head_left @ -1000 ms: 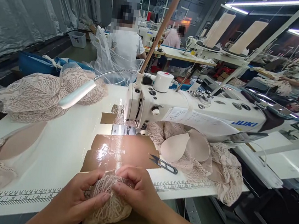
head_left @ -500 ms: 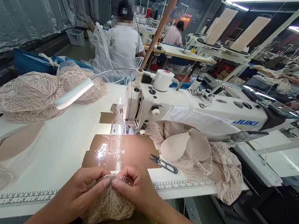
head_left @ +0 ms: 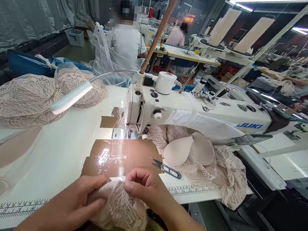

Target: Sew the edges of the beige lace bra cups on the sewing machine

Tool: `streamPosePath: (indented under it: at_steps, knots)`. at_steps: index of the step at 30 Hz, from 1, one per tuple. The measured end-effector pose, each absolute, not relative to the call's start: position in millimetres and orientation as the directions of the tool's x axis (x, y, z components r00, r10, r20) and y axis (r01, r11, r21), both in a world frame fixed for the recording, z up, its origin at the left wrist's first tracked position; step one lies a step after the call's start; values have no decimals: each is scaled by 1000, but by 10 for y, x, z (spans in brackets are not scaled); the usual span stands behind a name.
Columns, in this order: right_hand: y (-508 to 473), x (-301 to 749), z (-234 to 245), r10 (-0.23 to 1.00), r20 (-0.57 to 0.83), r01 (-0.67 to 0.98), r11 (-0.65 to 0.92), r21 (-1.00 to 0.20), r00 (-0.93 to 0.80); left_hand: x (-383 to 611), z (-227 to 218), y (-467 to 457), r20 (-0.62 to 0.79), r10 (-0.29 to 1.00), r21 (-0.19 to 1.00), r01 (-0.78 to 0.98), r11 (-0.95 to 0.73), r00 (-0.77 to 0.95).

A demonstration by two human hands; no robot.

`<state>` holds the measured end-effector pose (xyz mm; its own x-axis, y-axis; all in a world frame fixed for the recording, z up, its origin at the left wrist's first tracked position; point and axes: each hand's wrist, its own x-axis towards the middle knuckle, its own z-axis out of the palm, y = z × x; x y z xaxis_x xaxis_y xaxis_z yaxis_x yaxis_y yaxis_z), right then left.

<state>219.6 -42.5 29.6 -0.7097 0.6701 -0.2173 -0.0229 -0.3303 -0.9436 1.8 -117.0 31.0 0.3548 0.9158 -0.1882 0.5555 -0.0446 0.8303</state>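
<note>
A beige lace bra piece [head_left: 123, 208] is bunched between my two hands at the front edge of the sewing table. My left hand [head_left: 84, 198] is closed around its left side, thumb on the near face. With thumb and forefinger, my right hand [head_left: 145, 188] pinches the upper right edge of the lace. Just beyond my hands lies a brown taped sheet [head_left: 133, 153] on the table. A pair of thread snips [head_left: 169, 169] rests at that sheet's right corner. The white sewing machine [head_left: 166, 105] stands behind, its needle area partly hidden.
Lace garments with moulded cups [head_left: 186, 150] lie under the machine arm. More lace pieces [head_left: 21, 94] are heaped at the left, and another cup piece [head_left: 13, 148] lies nearer. A lamp [head_left: 72, 97] hangs over the table's left half. A person in white [head_left: 127, 41] sits ahead.
My hands have drawn apart; the right has shifted to the lace's upper right edge. The lace piece is turned and more spread out. The whole view has shifted slightly.
</note>
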Motion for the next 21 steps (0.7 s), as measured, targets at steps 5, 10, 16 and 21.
streamPosePath:
  at_steps: [5, 10, 16, 21]
  knots:
    - [-404, 2249, 357, 680, -207, -47, -335, -941, -704, -191, 295, -1187, 25, 996, 736, 673, -79, 90]
    - [-440, 2211, 509, 699, -95, 81, -52, -995, -709, 51, 427, -1110, 28, 967, 911, 392, -130, 254]
    - [-447, 2220, 592, 748, -36, 188, 119, -975, -663, 267, 395, -1010, -108, 949, 993, 76, 89, 296]
    - [-378, 2156, 463, 697, -124, 76, -100, -992, -707, 387, 300, -1026, -157, 969, 974, -129, 183, 192]
